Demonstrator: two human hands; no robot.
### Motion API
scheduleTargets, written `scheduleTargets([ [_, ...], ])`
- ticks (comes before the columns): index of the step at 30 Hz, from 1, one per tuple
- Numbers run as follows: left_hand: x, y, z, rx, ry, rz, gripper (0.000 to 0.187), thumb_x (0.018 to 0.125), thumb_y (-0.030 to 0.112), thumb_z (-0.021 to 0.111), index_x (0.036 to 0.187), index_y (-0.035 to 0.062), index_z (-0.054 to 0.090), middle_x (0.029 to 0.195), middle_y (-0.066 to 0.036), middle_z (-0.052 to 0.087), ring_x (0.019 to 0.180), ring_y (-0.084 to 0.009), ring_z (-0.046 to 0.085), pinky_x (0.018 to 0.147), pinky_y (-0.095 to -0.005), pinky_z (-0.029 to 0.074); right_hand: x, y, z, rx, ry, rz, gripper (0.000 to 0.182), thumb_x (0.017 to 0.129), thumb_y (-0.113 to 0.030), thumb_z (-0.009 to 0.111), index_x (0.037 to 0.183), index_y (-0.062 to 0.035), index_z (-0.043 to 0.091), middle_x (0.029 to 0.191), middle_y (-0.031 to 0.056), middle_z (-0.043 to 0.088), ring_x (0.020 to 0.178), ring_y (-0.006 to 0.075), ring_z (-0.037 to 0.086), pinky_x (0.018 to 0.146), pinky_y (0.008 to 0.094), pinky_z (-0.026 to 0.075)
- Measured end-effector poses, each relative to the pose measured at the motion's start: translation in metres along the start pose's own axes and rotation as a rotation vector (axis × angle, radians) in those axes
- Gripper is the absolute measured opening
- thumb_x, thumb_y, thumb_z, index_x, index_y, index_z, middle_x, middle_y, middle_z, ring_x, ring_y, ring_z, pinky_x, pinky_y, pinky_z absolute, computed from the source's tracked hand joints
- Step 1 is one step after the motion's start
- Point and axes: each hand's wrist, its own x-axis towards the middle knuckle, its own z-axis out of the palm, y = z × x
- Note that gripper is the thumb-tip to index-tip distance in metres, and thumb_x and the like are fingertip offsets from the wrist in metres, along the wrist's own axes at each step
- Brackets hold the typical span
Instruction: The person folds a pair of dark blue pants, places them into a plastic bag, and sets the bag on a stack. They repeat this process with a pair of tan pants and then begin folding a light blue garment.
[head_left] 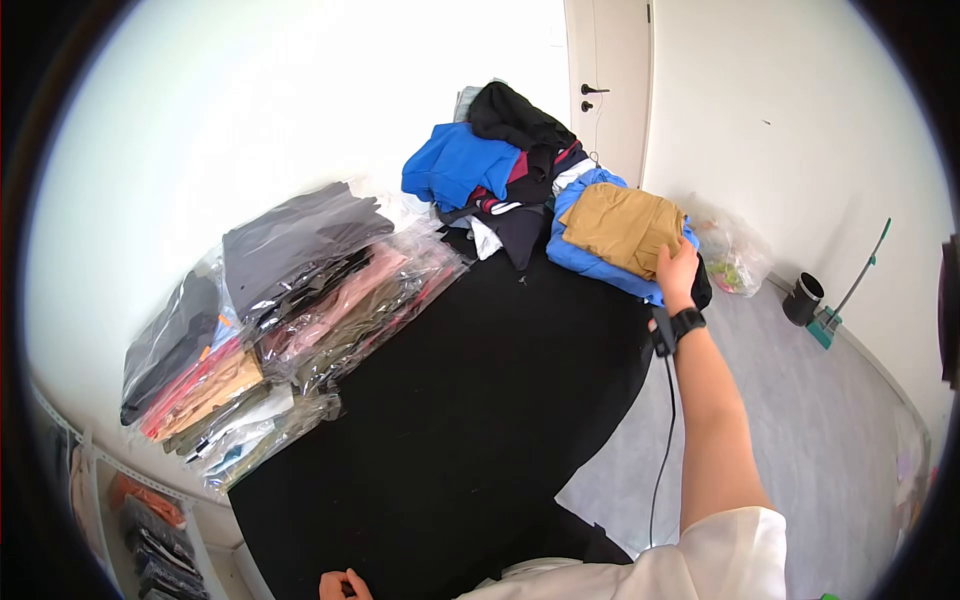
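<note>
My right hand (678, 270) reaches far out to the table's right corner and grips the edge of a tan folded garment (622, 226), thumb on top and fingers at its side. The garment, perhaps trousers, lies on a pile of blue clothing (585, 262). A black strap with a small device and a cable (671, 400) is on my right wrist. My left hand (345, 586) shows only in part at the bottom edge, fingers curled, with nothing visible in them, by the near edge of the black-covered table (450, 400).
Clear-bagged folded clothes (300, 250) are stacked along the wall on the left. A heap of loose clothes (520, 130) lies at the back. On the floor to the right are a plastic bag (735, 255), a black bin (803, 300) and a green dustpan (823, 328). Shelves (150, 500) hold clothes lower left.
</note>
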Motion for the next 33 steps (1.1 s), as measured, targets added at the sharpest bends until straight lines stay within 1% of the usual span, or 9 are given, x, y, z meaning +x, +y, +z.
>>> scheduleTargets([
  [5, -0.001, 0.006, 0.000, 0.038, -0.001, -0.038, 0.018, 0.094, 0.015, 0.063, 0.081, 0.0028, 0.059, 0.075, -0.014, 0.056, 0.067, -0.0336, 0.056, 0.062, -0.0407, 0.047, 0.050, 0.066, 0.038, 0.029, -0.192, 0.365, 0.050, 0.091, -0.042, 0.056, 0.101, 0.0054, 0.071, 0.100, 0.0299, 0.069, 0.100, 0.0414, 0.067, 0.089, 0.0471, 0.051],
  [9, -0.004, 0.002, 0.003, 0.062, 0.029, -0.026, 0.019, 0.094, 0.016, 0.063, 0.081, 0.0031, 0.059, 0.074, -0.014, 0.056, 0.066, -0.0326, 0.056, 0.061, -0.0402, 0.047, 0.061, 0.064, 0.040, -0.006, -0.276, 0.409, 0.039, 0.089, -0.035, 0.060, 0.092, 0.0010, 0.075, 0.090, 0.0246, 0.072, 0.091, 0.0385, 0.070, 0.085, 0.0446, 0.053],
  [13, -0.003, 0.000, 0.005, 0.076, 0.033, -0.024, 0.018, 0.094, 0.016, 0.064, 0.081, 0.0037, 0.059, 0.074, -0.014, 0.057, 0.066, -0.0321, 0.057, 0.061, -0.0395, 0.047, 0.068, 0.030, 0.023, 0.306, -0.112, 0.484, 0.024, 0.082, -0.024, 0.074, 0.091, -0.0018, 0.076, 0.083, 0.0108, 0.074, 0.079, 0.0193, 0.069, 0.076, 0.0335, 0.053],
  [15, -0.002, 0.002, 0.004, 0.075, 0.030, -0.030, 0.018, 0.094, 0.016, 0.064, 0.082, 0.0038, 0.060, 0.074, -0.014, 0.057, 0.065, -0.0320, 0.057, 0.061, -0.0395, 0.047, 0.080, 0.002, 0.016, 0.836, -0.104, 0.470, 0.016, 0.085, -0.018, 0.073, 0.088, -0.0022, 0.075, 0.080, 0.0022, 0.069, 0.076, 0.0113, 0.061, 0.073, 0.0278, 0.049],
  [21, -0.005, -0.007, 0.012, 0.064, 0.000, -0.152, 0.016, 0.089, 0.009, 0.066, 0.078, 0.0028, 0.056, 0.073, -0.011, 0.055, 0.065, -0.0262, 0.055, 0.059, -0.0358, 0.043, 0.052, -0.208, -0.086, 1.211, -0.468, -0.045, 0.011, 0.088, -0.013, 0.072, 0.087, -0.0018, 0.070, 0.089, -0.0013, 0.067, 0.085, 0.0087, 0.059, 0.078, 0.0249, 0.047],
  [23, -0.011, -0.017, 0.015, 0.067, 0.026, -0.214, 0.022, 0.085, 0.002, 0.066, 0.071, 0.0015, 0.049, 0.065, -0.009, 0.048, 0.056, -0.0199, 0.048, 0.053, -0.0313, 0.037, 0.008, -0.268, -0.122, 1.120, -0.496, -0.477, 0.012, 0.087, -0.013, 0.072, 0.089, -0.0012, 0.070, 0.098, 0.0042, 0.067, 0.093, 0.0161, 0.062, 0.084, 0.0289, 0.049],
  [25, -0.009, -0.019, 0.012, 0.053, -0.038, -0.232, 0.017, 0.084, 0.003, 0.067, 0.072, 0.0014, 0.054, 0.069, -0.010, 0.056, 0.061, -0.0217, 0.056, 0.057, -0.0306, 0.044, -0.042, -0.306, -0.156, 1.086, -0.685, -0.922, 0.018, 0.087, -0.013, 0.070, 0.101, -0.0014, 0.069, 0.104, 0.0117, 0.066, 0.102, 0.0272, 0.063, 0.089, 0.0355, 0.050],
  [29, -0.008, -0.029, 0.008, -0.234, 0.062, -0.289, 0.012, 0.091, 0.002, 0.062, 0.082, 0.0002, 0.056, 0.072, -0.005, 0.054, 0.065, -0.0117, 0.053, 0.059, -0.0263, 0.043, -0.129, -0.326, -0.200, 1.136, -1.192, -1.148, 0.036, 0.089, -0.013, 0.067, 0.123, -0.0038, 0.061, 0.104, 0.0159, 0.066, 0.104, 0.0352, 0.060, 0.089, 0.0440, 0.049],
  [33, -0.015, -0.060, -0.006, -0.437, 0.237, -0.386, 0.009, 0.094, -0.001, 0.056, 0.103, -0.0007, 0.055, 0.089, -0.004, 0.059, 0.079, -0.0086, 0.054, 0.072, -0.0241, 0.045, -0.140, -0.311, -0.190, 0.958, -1.283, -0.734, 0.023, 0.089, -0.009, 0.066, 0.111, -0.0005, 0.067, 0.094, 0.0133, 0.071, 0.084, 0.0271, 0.069, 0.075, 0.0348, 0.054],
])
